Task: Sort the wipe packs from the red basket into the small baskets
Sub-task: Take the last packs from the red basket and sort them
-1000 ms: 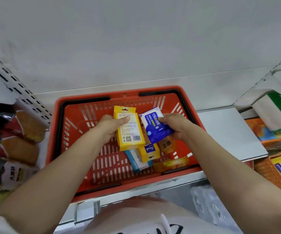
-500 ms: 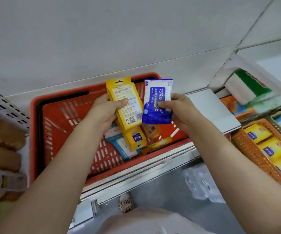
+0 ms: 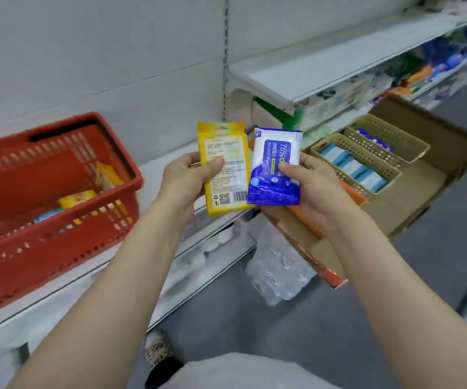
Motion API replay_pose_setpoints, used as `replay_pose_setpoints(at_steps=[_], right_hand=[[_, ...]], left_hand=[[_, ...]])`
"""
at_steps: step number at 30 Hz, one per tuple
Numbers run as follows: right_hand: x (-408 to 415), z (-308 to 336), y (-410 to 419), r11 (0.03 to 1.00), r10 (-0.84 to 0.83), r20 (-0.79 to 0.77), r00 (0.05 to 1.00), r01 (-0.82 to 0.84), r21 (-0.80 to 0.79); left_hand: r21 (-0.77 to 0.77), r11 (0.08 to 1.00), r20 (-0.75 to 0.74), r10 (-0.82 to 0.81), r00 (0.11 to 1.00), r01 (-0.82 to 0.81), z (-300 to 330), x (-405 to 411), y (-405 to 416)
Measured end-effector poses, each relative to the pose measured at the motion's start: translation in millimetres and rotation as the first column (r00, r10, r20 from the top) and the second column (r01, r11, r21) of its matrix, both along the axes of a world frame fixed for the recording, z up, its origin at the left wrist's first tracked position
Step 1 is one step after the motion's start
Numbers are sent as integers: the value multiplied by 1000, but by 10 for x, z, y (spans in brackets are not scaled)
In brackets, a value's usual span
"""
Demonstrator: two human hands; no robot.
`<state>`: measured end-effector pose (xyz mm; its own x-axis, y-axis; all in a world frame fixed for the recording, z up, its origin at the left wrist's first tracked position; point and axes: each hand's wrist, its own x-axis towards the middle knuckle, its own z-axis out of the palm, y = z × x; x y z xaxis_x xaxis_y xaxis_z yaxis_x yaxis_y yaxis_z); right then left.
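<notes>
My left hand (image 3: 183, 182) pinches the yellow pack (image 3: 226, 169); my right hand (image 3: 309, 186) grips the blue wipe pack (image 3: 274, 169), right of the red basket (image 3: 46, 217).

Glossy plastic film on the blue wipe pack (image 3: 275, 175) and yellow pack (image 3: 225, 175); perforated hard plastic for the red basket (image 3: 44, 240); matt brown cardboard box (image 3: 412, 197) at three o'clock.
</notes>
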<state>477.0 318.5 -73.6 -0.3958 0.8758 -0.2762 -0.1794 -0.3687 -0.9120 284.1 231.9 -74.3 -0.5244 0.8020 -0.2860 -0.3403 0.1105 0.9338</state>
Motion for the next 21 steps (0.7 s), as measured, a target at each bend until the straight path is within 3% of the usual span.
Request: replay_pose_setpoints(at_steps=[5,10,17,21], right_hand=[[1444,-240,60,990,-135,149,980,138,-13],[2307,-402,292,972,-216,256,942,231,-31],[3157,-573,1046,928,-284,194,939,320,-191],[3780,-589,1708,891,-292,117,949,315,-328]], left_hand=[[-76,986,82,-143,986,149,-344,1506,465],[-120,960,152,-232,961,251,-423,2561,973],[-158,850,233,-462,855,503,-600,3529,2007],[-178,772,182,-584,791,610,-895,4008,2853]])
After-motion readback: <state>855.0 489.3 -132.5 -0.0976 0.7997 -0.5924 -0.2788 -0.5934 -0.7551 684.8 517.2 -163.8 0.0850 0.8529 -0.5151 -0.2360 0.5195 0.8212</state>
